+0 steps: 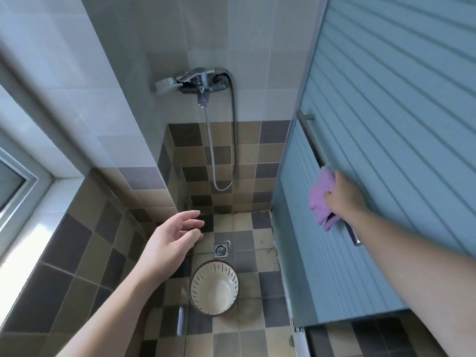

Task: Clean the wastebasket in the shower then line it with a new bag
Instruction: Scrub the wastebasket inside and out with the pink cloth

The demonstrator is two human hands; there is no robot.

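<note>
A round cream wastebasket (214, 288) with slotted sides and a dark rim stands upright and empty on the tiled shower floor, just below the floor drain (220, 250). My left hand (170, 243) hovers above and to the left of it, fingers spread, holding nothing. My right hand (341, 194) is closed on a purple cloth (322, 199) and presses it against the metal bar handle (325, 173) of the sliding shower door.
A chrome mixer tap (201, 82) with a looping metal hose (226, 163) is mounted on the far wall. The frosted blue glass door (386, 150) fills the right side. A window frame (23, 186) and its ledge sit at the left.
</note>
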